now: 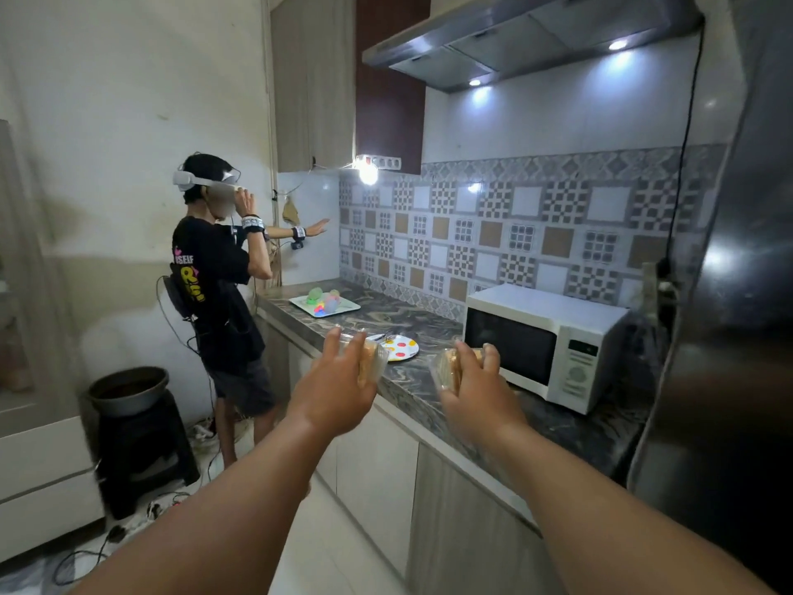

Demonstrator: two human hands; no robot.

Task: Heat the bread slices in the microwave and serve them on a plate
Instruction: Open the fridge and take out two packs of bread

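My left hand (339, 382) grips a bread slice in clear plastic wrap (372, 362), held above the counter's front edge. My right hand (474, 380) grips a second wrapped bread slice (446, 369), just left of the microwave (545, 343). The white microwave stands on the marbled counter (425, 392) with its dark door closed. A white plate with red and yellow dots (403, 347) lies on the counter behind my left hand, with cutlery resting on its left rim.
Another person with a headset stands at the counter's far left end, arms raised. A white tray of colourful objects (325, 304) lies near them. A dark fridge (729, 315) rises at right. A black stool with a metal basin (131, 390) and floor cables sit at left.
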